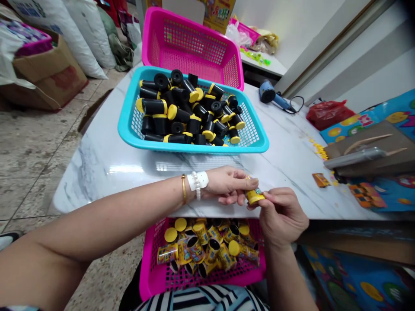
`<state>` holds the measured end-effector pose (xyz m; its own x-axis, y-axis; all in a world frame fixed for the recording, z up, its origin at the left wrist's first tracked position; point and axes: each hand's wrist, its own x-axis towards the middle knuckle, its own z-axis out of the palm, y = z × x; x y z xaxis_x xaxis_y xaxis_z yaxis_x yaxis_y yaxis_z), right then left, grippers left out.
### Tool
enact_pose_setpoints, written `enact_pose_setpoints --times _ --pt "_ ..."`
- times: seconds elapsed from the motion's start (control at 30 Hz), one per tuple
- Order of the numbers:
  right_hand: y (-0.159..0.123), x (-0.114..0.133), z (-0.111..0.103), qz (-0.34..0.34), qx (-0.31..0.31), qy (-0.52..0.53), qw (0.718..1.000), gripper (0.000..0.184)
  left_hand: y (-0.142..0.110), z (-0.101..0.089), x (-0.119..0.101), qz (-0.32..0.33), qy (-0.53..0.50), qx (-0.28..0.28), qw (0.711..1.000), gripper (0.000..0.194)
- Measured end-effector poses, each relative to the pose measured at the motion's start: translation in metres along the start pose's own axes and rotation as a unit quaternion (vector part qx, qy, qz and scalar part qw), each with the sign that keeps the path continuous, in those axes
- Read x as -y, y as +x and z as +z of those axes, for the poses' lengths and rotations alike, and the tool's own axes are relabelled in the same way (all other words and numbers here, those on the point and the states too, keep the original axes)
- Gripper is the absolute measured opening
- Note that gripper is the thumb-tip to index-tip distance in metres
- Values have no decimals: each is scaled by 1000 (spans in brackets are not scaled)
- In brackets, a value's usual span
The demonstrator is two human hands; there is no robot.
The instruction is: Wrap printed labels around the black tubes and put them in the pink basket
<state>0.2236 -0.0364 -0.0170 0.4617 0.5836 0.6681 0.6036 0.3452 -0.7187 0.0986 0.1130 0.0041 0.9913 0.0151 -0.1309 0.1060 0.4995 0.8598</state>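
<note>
Over the table's front edge, my two hands meet on one small canister [254, 197] with a yellow end and a printed wrap. My left hand [228, 183] is closed around its upper part, thumb on top. The fingertips of my right hand [282, 215] pinch the yellow end from the right. Below, a pink basket [151, 276] holds many printed, wrapped canisters with yellow lids, some showing dark hollow ends. Behind my hands stands a turquoise basket [194, 149] filled with plain black canisters with yellow lids.
An empty-looking pink basket [194, 65] stands behind the turquoise one. On the marble-patterned table [97, 172] lie a blue heat gun [270, 93] with a cord, a red plastic bag [327, 113] and a cardboard piece [379, 149] bearing scissors-like handles. Sacks [87, 30] and a carton [48, 71] sit left.
</note>
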Motion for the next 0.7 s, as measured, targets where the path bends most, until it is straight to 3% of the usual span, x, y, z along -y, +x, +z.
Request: enact_pose_setpoints --times 0.17,0.27,0.37,0.5,0.6,0.7 --pt "4 2 -9 -5 92 -41 995 21 1 2 1 17 -5 -57 998 58" --pt "1 3 -11 -42 78 -66 994 18 1 2 0 -15 -16 -31 999 57" --pt "-4 8 -13 -37 63 -65 995 18 -1 3 -2 -47 -2 -14 999 56" --pt "-9 20 -27 -35 81 -45 995 27 -2 4 -1 -90 80 -10 993 57" --pt "-16 29 -40 -39 181 -62 981 32 1 3 2 -75 163 -78 981 55" --pt "-22 33 -45 -93 341 -96 931 27 3 -1 2 -55 213 -122 968 49"
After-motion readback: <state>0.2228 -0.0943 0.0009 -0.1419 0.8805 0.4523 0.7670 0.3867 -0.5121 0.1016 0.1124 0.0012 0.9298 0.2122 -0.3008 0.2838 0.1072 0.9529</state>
